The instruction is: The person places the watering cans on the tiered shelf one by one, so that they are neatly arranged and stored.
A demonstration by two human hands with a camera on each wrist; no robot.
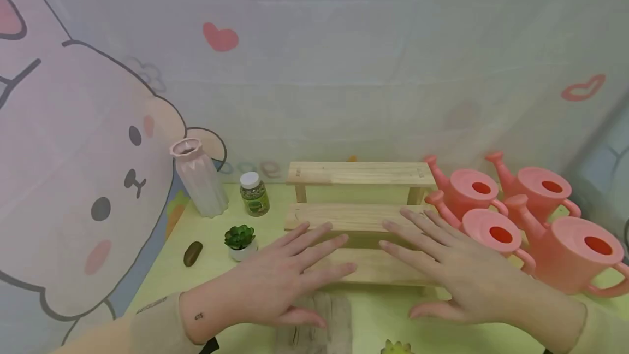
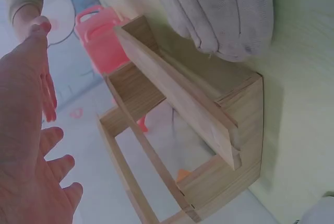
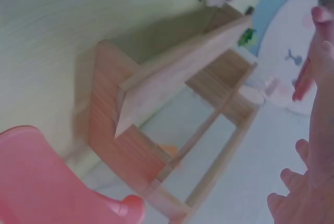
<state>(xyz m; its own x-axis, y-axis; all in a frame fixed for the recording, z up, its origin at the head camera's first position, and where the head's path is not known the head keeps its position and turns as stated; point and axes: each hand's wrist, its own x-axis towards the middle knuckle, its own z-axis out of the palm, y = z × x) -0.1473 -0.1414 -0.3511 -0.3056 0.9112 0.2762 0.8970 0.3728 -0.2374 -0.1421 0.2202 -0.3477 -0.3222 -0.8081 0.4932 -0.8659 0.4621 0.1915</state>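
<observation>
A tiered wooden stand (image 1: 361, 172) with three steps stands in the middle of the table. Over its lower left part hovers my left hand (image 1: 275, 277), fingers spread and nothing held. My right hand (image 1: 457, 266) is likewise spread over the lower right part, also holding nothing. In both wrist views the stand (image 2: 172, 96) (image 3: 177, 78) appears tilted, with a gap between it and each hand. A folded greyish cloth (image 1: 319, 326) lies in front of the stand, partly hidden under my left hand.
Several pink watering cans (image 1: 575, 250) crowd the right. At left stand a pale fluted vase (image 1: 200, 182), a white-capped jar (image 1: 254, 195) and a potted succulent (image 1: 241, 242); a dark brown oval stone (image 1: 193, 254) lies near. A yellow-green spiky plant (image 1: 397, 347) shows at the front edge.
</observation>
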